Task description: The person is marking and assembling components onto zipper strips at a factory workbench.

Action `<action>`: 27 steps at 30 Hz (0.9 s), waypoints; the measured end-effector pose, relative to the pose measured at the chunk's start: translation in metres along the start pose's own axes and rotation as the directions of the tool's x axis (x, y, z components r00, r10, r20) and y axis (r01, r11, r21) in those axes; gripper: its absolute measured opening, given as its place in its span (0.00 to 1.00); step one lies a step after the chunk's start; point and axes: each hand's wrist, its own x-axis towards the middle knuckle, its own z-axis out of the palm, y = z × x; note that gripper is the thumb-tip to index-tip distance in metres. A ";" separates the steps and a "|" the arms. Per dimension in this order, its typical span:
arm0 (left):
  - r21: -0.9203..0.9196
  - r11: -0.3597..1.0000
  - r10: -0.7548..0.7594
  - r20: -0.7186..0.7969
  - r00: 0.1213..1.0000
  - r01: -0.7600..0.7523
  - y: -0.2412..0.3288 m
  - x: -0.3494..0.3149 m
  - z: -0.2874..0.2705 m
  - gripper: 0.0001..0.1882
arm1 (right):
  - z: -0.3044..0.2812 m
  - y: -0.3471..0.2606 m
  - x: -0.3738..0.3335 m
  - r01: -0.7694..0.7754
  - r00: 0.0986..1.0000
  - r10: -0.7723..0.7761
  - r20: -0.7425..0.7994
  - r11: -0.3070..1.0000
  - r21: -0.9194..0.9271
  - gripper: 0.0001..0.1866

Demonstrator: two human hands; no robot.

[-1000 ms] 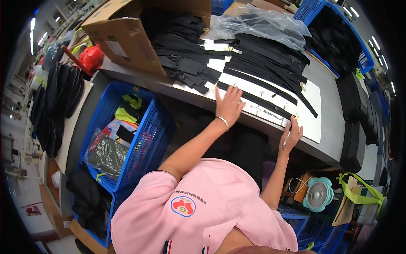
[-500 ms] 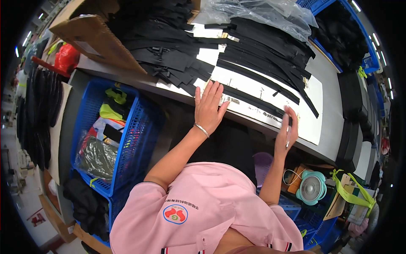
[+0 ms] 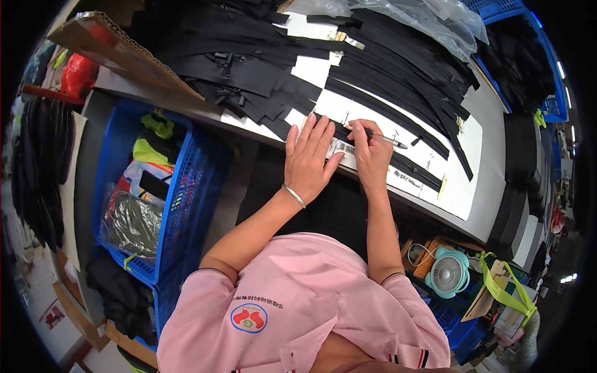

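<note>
My left hand (image 3: 309, 155) lies flat, fingers stretched, over the left end of a long black fabric strip (image 3: 415, 172). That strip runs along the front of a white board (image 3: 461, 194) bearing dark hand-drawn marks. Close beside it on the right, my right hand (image 3: 372, 155) is closed round a pen (image 3: 393, 142), with its fingertips just above the strip. The pen sticks out to the right of the fingers; whether its other end touches the strip I cannot tell. Another black strip (image 3: 388, 115) lies behind, roughly parallel to the first.
Many black strips (image 3: 398, 68) lie at the back of the board, and flat black pieces with buckles (image 3: 249, 78) are heaped at the left. A cardboard flap (image 3: 124, 56) borders the heap. Blue baskets (image 3: 186, 205) stand at lower left; a small teal fan (image 3: 449, 273) sits at lower right.
My right hand, with the pen, has moved left from the strip's right end to beside my left hand. My left hand stays on the strip's left end.
</note>
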 end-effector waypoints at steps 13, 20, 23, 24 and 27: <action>0.014 1.000 0.021 -0.023 1.000 -0.020 -0.002 -0.001 0.001 0.32 | 0.006 0.002 -0.002 0.061 0.998 -0.063 -0.032 0.997 -0.055 0.12; 0.033 0.999 0.022 -0.018 1.000 -0.021 -0.003 -0.001 0.002 0.31 | -0.002 -0.002 -0.003 0.107 0.991 -0.104 0.080 0.994 -0.034 0.11; 0.038 0.999 0.026 -0.014 1.000 -0.026 -0.002 -0.001 0.002 0.31 | 0.000 0.000 -0.003 0.129 0.990 -0.125 0.068 0.991 -0.046 0.11; 0.040 0.999 0.029 -0.014 0.999 -0.028 -0.002 0.000 0.003 0.31 | 0.001 0.002 -0.003 0.145 0.988 -0.142 0.062 0.988 -0.054 0.10; 0.069 0.997 0.030 -0.008 1.000 -0.029 -0.001 0.000 0.003 0.30 | 0.002 0.012 -0.001 0.203 0.977 -0.200 0.071 0.978 -0.040 0.09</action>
